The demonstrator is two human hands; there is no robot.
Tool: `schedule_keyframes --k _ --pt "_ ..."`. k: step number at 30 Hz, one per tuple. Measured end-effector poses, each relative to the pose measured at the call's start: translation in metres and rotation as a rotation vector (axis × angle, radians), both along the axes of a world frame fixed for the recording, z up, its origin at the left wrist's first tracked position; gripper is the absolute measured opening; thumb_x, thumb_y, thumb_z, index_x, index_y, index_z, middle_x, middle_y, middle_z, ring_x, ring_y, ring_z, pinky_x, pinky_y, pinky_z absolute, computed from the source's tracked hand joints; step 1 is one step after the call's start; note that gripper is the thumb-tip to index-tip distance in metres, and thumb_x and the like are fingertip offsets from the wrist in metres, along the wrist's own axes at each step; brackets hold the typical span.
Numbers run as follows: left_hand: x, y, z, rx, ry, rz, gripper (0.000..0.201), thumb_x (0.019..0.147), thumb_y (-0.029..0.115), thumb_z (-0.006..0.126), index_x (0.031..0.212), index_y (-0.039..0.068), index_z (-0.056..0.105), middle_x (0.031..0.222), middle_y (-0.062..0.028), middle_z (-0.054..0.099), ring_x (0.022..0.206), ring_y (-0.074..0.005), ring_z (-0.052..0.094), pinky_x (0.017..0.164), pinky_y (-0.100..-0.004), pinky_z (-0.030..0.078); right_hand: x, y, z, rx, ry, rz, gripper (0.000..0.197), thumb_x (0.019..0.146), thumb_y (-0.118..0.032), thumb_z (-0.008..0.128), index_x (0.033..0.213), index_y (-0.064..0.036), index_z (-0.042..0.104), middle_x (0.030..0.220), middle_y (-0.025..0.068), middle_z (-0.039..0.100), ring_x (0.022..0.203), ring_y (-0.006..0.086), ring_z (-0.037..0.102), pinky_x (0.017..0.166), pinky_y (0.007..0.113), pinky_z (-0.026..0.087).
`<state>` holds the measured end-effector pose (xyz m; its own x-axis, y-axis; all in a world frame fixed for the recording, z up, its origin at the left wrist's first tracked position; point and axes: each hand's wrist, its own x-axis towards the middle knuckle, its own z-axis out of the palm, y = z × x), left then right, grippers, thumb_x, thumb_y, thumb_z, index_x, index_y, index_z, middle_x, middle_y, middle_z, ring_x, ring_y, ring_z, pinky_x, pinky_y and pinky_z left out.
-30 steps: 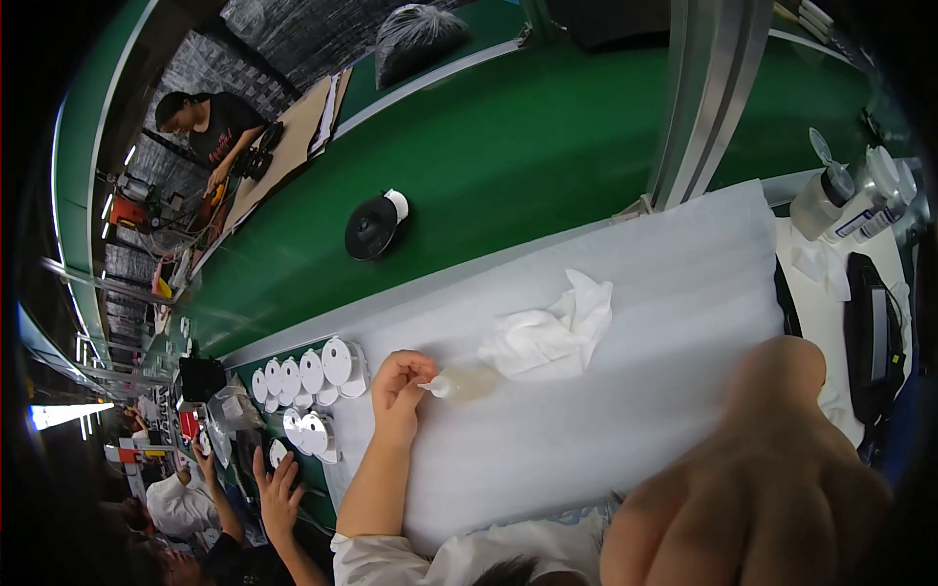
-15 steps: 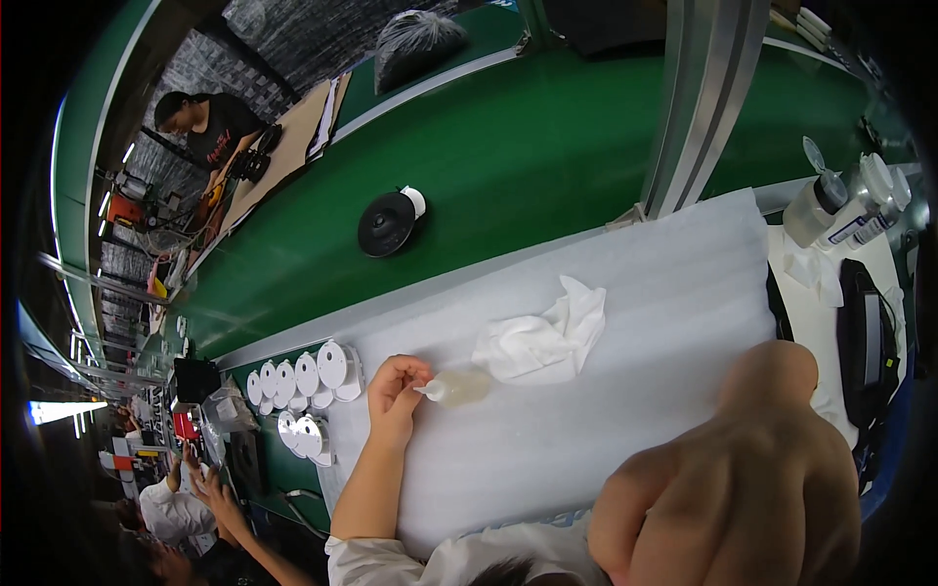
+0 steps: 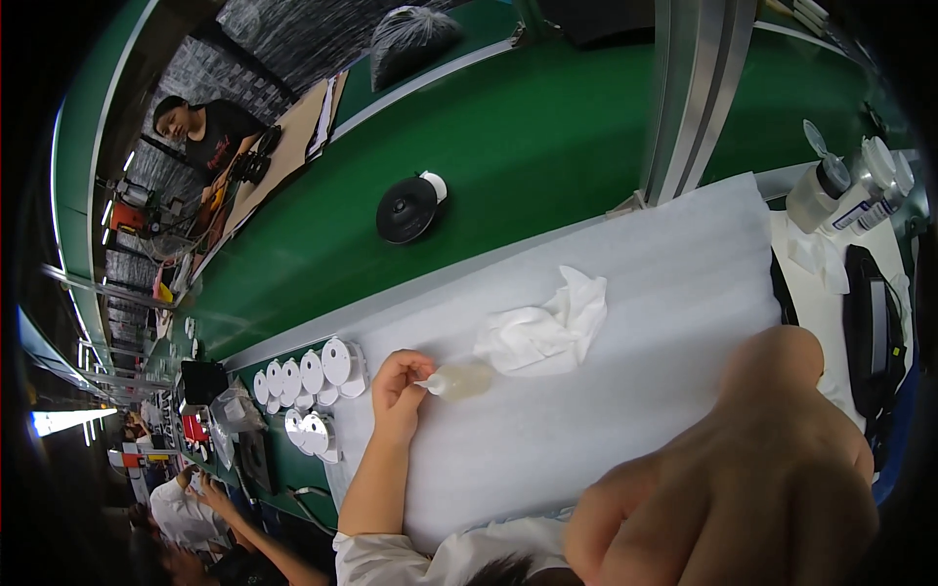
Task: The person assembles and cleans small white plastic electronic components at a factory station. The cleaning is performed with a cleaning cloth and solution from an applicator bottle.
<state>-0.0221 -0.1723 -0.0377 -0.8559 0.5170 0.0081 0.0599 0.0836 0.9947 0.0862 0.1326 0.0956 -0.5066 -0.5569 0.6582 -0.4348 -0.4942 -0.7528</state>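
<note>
My left hand (image 3: pixel 401 383) is on the white mat (image 3: pixel 489 449), its fingers curled and pinched at the narrow tip of a small translucent squeeze bottle (image 3: pixel 463 382). The bottle holds a pale, cloudy liquid and is tilted or lying with its tip toward this hand. Just beyond it lies a crumpled white cloth or tissue (image 3: pixel 542 327). My right hand (image 3: pixel 733 498) is raised close to the camera over the mat's right side, large and blurred. Its back and knuckles show; most fingers are hidden, and anything in it cannot be seen.
A black disc with a white part (image 3: pixel 406 209) sits on the green conveyor (image 3: pixel 547 127). Several round white parts (image 3: pixel 337 361) stand in rows at left. Bottles (image 3: pixel 819 198) and a black case (image 3: pixel 870 332) lie right. A metal post (image 3: pixel 699 98) rises behind; co-workers (image 3: pixel 220 137) are at left.
The black disc has moved right and slightly away along the conveyor. My left hand stays at the bottle tip; my right hand shifts slightly. The lower-left co-worker's hands have moved.
</note>
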Motion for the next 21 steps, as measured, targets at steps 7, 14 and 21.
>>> schedule_keyframes --k 7,14,21 --pt "-0.002 -0.006 0.0 -0.084 0.068 -0.045 0.044 0.053 -0.007 0.04 0.093 0.001 0.055 0.085 -0.0028 0.054 0.08 -0.0123 0.048 0.074 -0.0235 0.034 0.024 -0.003 -0.003 -0.028 -0.024 0.044 0.013 0.075 -0.021 0.055 0.077 -0.0108 0.062 0.095 0.012 0.06 0.074 0.0251 0.059 0.065 0.035 0.047" --pt "0.002 0.001 0.001 -0.088 0.045 -0.053 0.043 0.053 -0.006 0.04 0.093 0.001 0.056 0.086 -0.0032 0.054 0.081 -0.0128 0.048 0.074 -0.0239 0.034 0.01 -0.005 -0.007 -0.036 -0.029 0.09 0.014 0.076 -0.022 0.055 0.078 -0.0109 0.062 0.095 0.0118 0.06 0.074 0.0251 0.059 0.065 0.035 0.047" --pt "-0.001 -0.003 -0.002 -0.093 0.082 -0.065 0.041 0.056 -0.007 0.041 0.093 0.002 0.056 0.085 -0.0031 0.054 0.079 -0.0125 0.048 0.073 -0.0237 0.034 0.01 -0.031 0.001 -0.022 -0.032 0.14 0.014 0.077 -0.023 0.055 0.079 -0.011 0.062 0.095 0.0116 0.06 0.074 0.0251 0.059 0.065 0.036 0.047"
